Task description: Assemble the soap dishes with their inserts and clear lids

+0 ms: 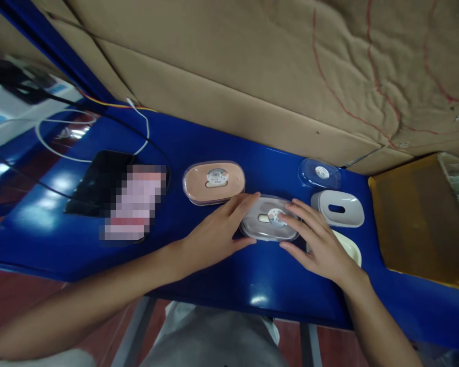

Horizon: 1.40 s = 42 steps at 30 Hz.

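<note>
A grey oval soap box with a clear lid [268, 220] lies on the blue table [222, 275] between my hands. My left hand [214, 232] presses its left side, fingers flat and thumb under the near rim. My right hand [316, 239] rests fingertips on the lid by the round sticker, thumb at the near edge. A pink boxed soap dish under a clear lid [213, 182] sits just behind my left hand.
A loose clear lid [319, 173], a white insert with a slot [337, 208] and a cream tray [350, 247] lie to the right. A cardboard box [416, 219] stands at far right. A phone [103, 181], blurred card and cables lie left. Cardboard wall behind.
</note>
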Available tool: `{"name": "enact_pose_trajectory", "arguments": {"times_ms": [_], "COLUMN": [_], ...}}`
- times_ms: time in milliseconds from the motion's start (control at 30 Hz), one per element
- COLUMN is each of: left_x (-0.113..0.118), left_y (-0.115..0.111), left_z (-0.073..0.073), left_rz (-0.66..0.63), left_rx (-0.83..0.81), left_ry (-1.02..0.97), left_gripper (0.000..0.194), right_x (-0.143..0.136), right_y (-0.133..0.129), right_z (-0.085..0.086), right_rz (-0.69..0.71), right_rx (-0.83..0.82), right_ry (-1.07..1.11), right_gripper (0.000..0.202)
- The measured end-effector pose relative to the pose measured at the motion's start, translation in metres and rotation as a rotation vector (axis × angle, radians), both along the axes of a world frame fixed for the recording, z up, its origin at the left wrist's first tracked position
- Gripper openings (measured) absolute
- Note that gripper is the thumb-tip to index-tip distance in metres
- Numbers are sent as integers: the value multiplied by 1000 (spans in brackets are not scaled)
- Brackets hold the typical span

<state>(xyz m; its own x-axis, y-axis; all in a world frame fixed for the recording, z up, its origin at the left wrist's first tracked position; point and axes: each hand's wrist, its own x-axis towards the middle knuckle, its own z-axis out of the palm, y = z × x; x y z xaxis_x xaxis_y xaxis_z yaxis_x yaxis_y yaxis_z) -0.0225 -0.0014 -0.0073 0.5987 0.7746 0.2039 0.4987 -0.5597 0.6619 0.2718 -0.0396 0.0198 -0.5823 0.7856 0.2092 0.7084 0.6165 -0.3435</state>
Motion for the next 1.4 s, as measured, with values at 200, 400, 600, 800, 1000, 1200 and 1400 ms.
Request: {"name": "enact_pose_trajectory", "arguments": {"times_ms": [200, 400, 600, 800, 1000, 1200, 1400], "left_x": [-2, -2, -3, -5, -5, -5, -9], "left_y": [1, 2, 5, 5, 4, 3, 5], "left_z": [1, -2, -3, -4, -2, -1, 18], "left_rz": [-11, -31, -54, -88, -81, -59, 64], "left_rx": [4, 32, 39, 61, 89, 265, 577], "left_ry": [30, 21, 28, 43, 52, 115, 177], "left_gripper": [93, 90, 86, 83, 75, 71, 44], "right_x": [3, 1, -1, 0, -1, -2, -1], "right_y": [0, 0, 0, 0, 1, 2, 6], "right_z": [4, 2, -2, -1, 1, -2, -7], "right_rz": [9, 6, 8, 18, 6, 1, -57], "right_rx": [-31, -11, 10, 3, -26, -18, 57], "right_ry": [-13, -15, -25, -27, -19, -26, -49], "right_gripper": [64, 66, 63, 60, 56, 53, 55]}}
